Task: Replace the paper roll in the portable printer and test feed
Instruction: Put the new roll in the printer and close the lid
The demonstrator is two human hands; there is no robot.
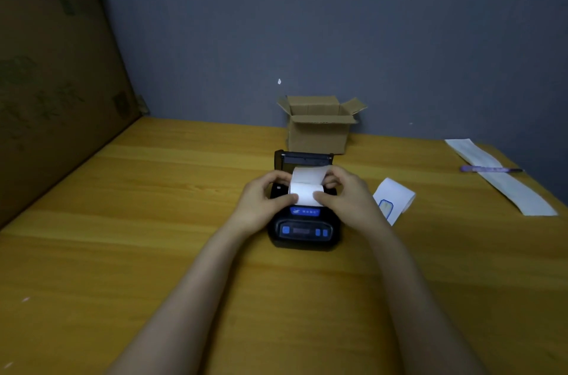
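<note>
Both hands pinch the white paper roll (pixel 307 188), left hand (pixel 266 195) and right hand (pixel 345 193) at opposite ends, over the printer's (pixel 304 228) open bay on the bench (pixel 153 221). The roll's long axis runs left-right, matching the bay directly beneath; the lid (pixel 302 158) stands open behind.

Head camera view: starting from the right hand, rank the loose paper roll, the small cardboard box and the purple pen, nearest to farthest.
From the right hand:
1. Loose paper roll, just to its right on the table.
2. Small cardboard box, behind the printer by the wall.
3. Purple pen, far right, lying across a long paper strip.
</note>
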